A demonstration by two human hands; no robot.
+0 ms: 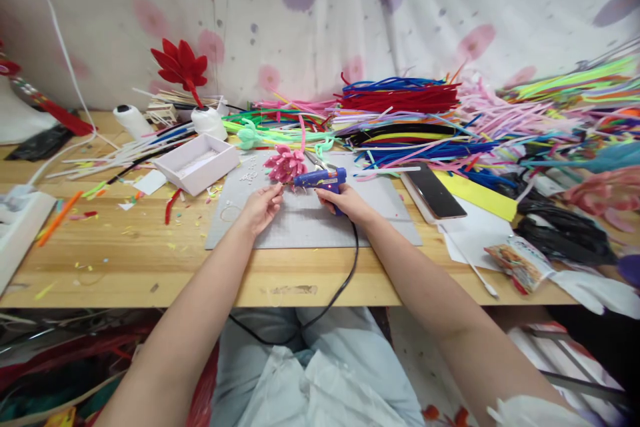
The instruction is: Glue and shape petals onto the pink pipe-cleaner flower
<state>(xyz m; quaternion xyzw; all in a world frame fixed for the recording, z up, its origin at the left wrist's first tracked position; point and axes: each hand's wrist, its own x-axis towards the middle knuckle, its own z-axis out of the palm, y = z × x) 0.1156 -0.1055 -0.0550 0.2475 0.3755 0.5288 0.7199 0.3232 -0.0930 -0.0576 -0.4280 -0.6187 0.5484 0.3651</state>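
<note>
My right hand (pixel 345 201) grips a blue hot glue gun (pixel 323 179) by its handle, the nozzle pointing left. Close to that nozzle, my left hand (pixel 263 208) is closed in a pinch; whatever sits between its fingertips is too small to make out. Just beyond the fingertips is a pink fuzzy-petalled flower (pixel 285 163) with a pink stem. Whether my left fingers touch it I cannot tell. Under both hands lies a grey mat (pixel 295 235), with small white beads (pixel 249 170) scattered on its left part. Pliers (pixel 316 160) lie partly hidden behind the gun.
A white box (pixel 197 163) stands left of the mat. Bundles of coloured pipe cleaners (pixel 400 97) line the back. A red flower (pixel 181 67) rises from a white spool (pixel 210 123). At right lie a phone (pixel 434 190) and yellow paper (pixel 475 195). The gun's black cord (pixel 345 283) hangs over the table edge.
</note>
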